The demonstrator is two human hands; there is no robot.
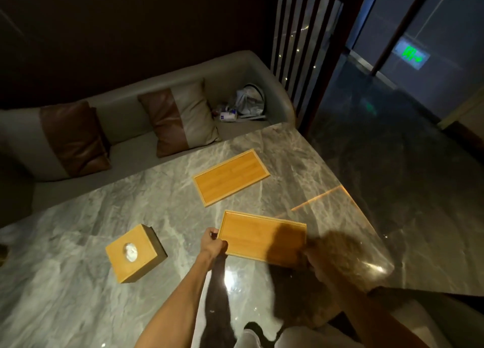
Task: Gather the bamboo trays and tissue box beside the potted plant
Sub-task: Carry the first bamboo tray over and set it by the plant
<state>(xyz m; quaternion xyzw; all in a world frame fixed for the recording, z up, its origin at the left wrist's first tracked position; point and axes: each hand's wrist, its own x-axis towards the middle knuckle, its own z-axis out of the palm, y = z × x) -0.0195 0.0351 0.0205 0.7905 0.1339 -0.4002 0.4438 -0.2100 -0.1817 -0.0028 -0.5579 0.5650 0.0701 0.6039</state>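
Two flat bamboo trays lie on the marble table (78,282). My left hand (213,244) grips the left edge of the near tray (251,236). In shadow, my right hand (318,262) sits at that tray's front right corner, seemingly gripping it. Further back on the table lies the far tray (231,177), untouched. A bamboo tissue box (135,253) with a white tissue in its round top opening stands to the left of my left hand. No potted plant is in view.
A grey sofa (125,148) with two brown-and-beige cushions runs along the table's far side, with a bag and small items (246,102) in its corner. The table's right edge drops to a dark glossy floor (406,164). A slatted partition stands behind.
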